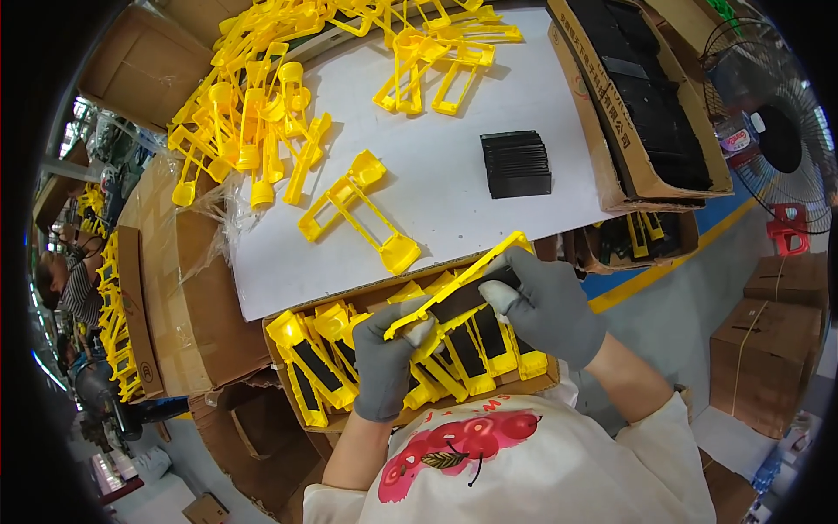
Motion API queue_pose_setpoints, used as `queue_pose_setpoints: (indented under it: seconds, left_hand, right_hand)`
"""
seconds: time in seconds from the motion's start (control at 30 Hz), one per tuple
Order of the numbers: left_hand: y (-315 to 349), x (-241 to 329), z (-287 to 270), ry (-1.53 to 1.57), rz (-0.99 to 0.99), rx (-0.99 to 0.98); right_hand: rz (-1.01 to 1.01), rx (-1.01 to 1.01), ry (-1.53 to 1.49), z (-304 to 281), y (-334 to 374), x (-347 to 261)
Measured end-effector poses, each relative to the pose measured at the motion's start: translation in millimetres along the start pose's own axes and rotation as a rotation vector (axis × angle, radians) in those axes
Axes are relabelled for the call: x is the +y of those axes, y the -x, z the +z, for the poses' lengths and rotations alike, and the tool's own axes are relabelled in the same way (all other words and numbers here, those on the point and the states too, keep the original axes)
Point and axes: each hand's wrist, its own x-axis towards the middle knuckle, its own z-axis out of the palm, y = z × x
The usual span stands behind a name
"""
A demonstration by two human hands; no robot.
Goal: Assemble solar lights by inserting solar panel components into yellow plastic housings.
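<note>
Both my hands wear grey gloves and hold one yellow plastic frame [469, 274] tilted above a cardboard box. My left hand [384, 362] closes on its lower left end. At the upper right end, my right hand [556, 307] grips the frame, its thumb at a black rectangular plate [457, 304] lying along it. Whether the plate is seated in the frame I cannot tell. Below, the cardboard box [543, 384] holds rows of yellow frames with black plates in them. On the white table a loose yellow frame [353, 208] lies beyond my hands, left of a fanned stack of black plates [517, 166].
A large heap of yellow frames [249, 113] covers the table's far left. An open carton of black plates [624, 113] stands at the right, near a fan [777, 140]. Brown cartons [768, 358] sit on the floor at right; another large carton [192, 288] is at left.
</note>
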Motion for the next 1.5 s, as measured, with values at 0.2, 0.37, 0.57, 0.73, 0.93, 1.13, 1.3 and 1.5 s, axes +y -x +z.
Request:
queue_pose_setpoints:
  seconds: [0.2,0.37,0.57,0.73,0.93,1.13,1.3,1.5]
  left_hand:
    - [1.5,17.0,9.6,0.05,-0.037,-0.051]
    - [6.3,18.4,-4.5,-0.119,0.032,-0.146]
    - [16.5,9.0,-9.0,-0.075,-0.101,-0.2]
    - [29.7,23.8,-20.8,-0.189,-0.118,-0.131]
    - [26.2,103.2,-107.8,-0.653,-0.168,-0.199]
    - [-15.6,93.5,-121.2,-1.488,0.14,-0.346]
    - [-37.5,105.4,-96.1,-1.598,0.27,-0.16]
    - [-109.6,78.4,-40.3,-1.59,0.839,-0.51]
  right_hand:
    - [-0.012,0.06,0.258,0.1,1.9,3.9]
    - [-0.102,0.193,0.081,-12.3,-0.6,10.3]
    - [-0.015,-0.186,-0.117,-0.8,24.7,23.0]
    - [0.045,-0.142,-0.086,26.8,41.3,22.0]
    - [0.216,-0.172,-0.29,32.0,44.8,18.3]
    - [0.151,-0.166,-0.151,22.3,26.6,22.5]
    - [0.134,0.028,-0.055,5.6,15.8,40.5]
    - [0.09,0.206,0.122,-34.4,-39.5,75.2]
